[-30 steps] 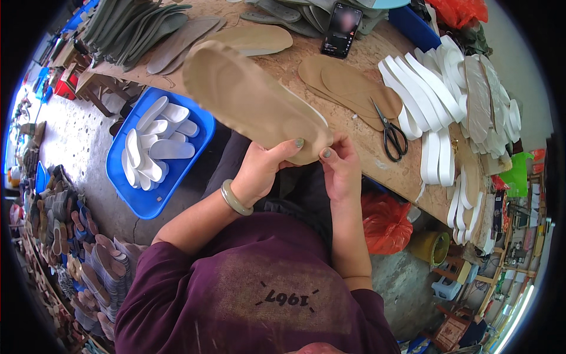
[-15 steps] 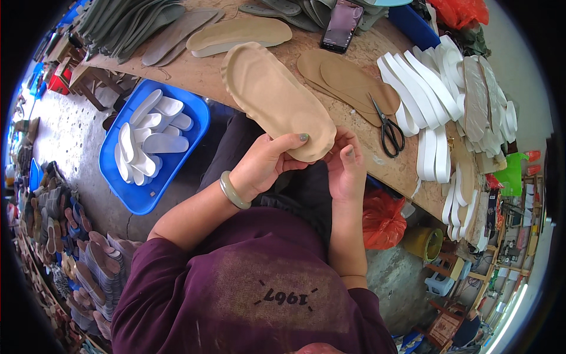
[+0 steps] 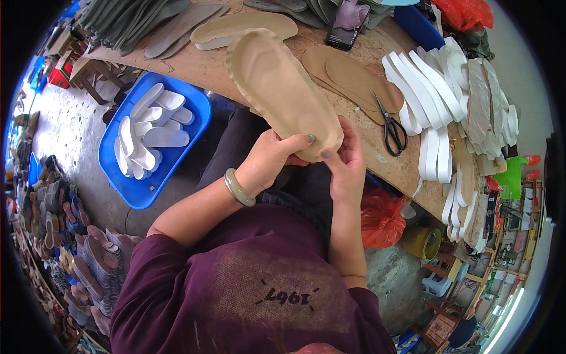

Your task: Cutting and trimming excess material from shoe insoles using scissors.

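Observation:
A tan insole with a puckered, wrapped edge is held up in front of me, its wider end pointing away to the upper left. My left hand grips its near end, thumb on top and fingers underneath. Opposite it, my right hand pinches the near right edge between the thumb and fingers; the fingertips under the insole are hidden. Beyond it on the table lies another tan-covered insole with a white side. Flat brown insole pieces are stacked to the right.
Black-handled scissors lie near the table edge, beside white strips. A phone and grey insoles are at the back. A blue tray of white insoles stands lower left; a red bag hangs lower right.
My right thumb has come down onto the insole's near edge, its fingers now closed there. The insole's far end has shifted slightly away. My left hand keeps its grip.

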Demonstrator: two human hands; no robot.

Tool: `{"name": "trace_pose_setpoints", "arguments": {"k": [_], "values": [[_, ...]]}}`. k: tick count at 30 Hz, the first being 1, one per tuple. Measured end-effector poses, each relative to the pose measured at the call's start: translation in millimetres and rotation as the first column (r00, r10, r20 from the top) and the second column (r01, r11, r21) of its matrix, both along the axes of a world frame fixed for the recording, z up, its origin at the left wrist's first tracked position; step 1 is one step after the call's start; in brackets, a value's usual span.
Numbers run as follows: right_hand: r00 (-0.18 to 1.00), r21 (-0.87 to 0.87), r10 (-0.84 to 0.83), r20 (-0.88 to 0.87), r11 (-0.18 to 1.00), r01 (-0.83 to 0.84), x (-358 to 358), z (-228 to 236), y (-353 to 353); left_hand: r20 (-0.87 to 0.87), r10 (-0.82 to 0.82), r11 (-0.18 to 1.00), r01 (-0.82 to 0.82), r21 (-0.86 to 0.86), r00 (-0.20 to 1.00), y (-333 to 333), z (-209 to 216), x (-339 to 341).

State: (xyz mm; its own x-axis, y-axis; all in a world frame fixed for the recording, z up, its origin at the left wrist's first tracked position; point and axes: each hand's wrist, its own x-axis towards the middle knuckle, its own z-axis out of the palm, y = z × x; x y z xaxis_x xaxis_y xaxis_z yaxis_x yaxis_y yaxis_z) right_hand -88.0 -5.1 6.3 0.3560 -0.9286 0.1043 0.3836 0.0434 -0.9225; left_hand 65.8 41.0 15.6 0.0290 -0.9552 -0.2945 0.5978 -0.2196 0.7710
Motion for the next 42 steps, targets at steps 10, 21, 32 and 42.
{"name": "trace_pose_setpoints", "arguments": {"k": [10, 21, 32, 42], "values": [[0.996, -0.127, 0.060, -0.065, 0.990, -0.067, -8, -19, -2, -0.020, -0.104, 0.994, 0.105, 0.014, 0.994, -4, 4, 11], [0.992, -0.099, -0.098, -0.084, 0.991, 0.089, -1, -14, 4, 0.043, 0.058, 0.998, -0.058, -0.003, 0.997, -1, -10, 2], [0.874, -0.118, -0.059, -0.483, 0.993, 0.002, -12, -2, 1, 0.201, 0.163, 0.985, -0.146, -0.097, 0.966, 1, -20, 1], [0.988, 0.174, 0.120, -0.100, 0.979, -0.101, -20, -20, -8, 0.120, 0.058, 0.996, -0.049, -0.081, 0.991, 1, -13, 7]]}}
